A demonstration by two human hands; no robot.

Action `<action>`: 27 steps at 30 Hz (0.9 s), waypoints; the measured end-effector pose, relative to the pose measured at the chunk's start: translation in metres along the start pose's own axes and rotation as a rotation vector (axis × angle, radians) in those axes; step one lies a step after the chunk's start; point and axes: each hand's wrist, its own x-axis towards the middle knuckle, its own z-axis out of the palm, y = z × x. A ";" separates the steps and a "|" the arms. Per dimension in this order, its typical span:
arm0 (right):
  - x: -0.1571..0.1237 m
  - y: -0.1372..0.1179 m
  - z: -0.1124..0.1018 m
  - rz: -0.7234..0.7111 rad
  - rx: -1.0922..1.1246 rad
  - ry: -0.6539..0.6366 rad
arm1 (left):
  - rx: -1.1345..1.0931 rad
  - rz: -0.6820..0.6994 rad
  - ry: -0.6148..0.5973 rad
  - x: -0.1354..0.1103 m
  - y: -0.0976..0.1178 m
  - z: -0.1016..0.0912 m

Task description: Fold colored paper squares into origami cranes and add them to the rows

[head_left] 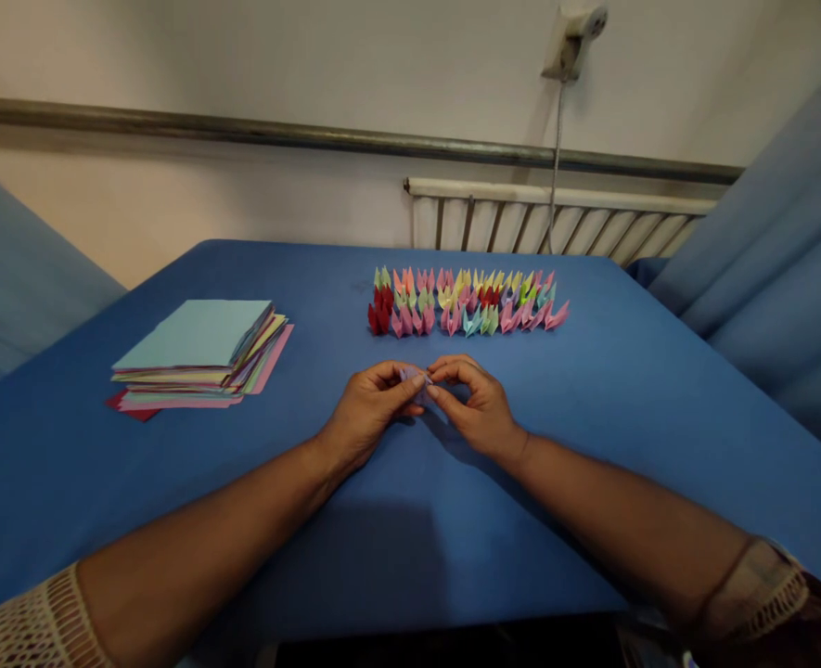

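A small folded piece of lilac paper (422,394) is held just above the blue table, in front of the rows of folded figures. My left hand (375,404) is closed on it, the thumb pressing on top and the fingers behind. From the other side my right hand (476,399) pinches the paper's right edge between thumb and fingertips. Much of the paper is hidden by the fingers, so its exact shape cannot be made out. Beyond my hands stand several colourful origami cranes (452,320) in three close rows.
A tall stack of coloured paper sheets (187,343) lies to the left, light blue on top. Blue cloth covers the table (299,278). Behind it are a radiator (521,193), a metal pipe (313,134) and a socket with a cord (564,56). Blue curtains (772,213) hang at both sides.
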 end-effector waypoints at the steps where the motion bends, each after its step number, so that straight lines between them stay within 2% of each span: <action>1: 0.000 0.000 0.000 0.004 -0.004 0.002 | 0.002 0.000 -0.002 0.000 0.000 0.000; 7: 0.000 0.001 0.001 0.030 0.027 0.019 | 0.008 -0.002 -0.023 -0.001 0.002 0.002; 18: -0.002 0.002 0.001 0.090 0.084 -0.023 | 0.035 -0.002 -0.011 -0.002 0.002 0.003; 27: -0.004 0.000 0.001 0.084 0.081 0.004 | 0.072 0.013 -0.002 0.000 0.001 0.000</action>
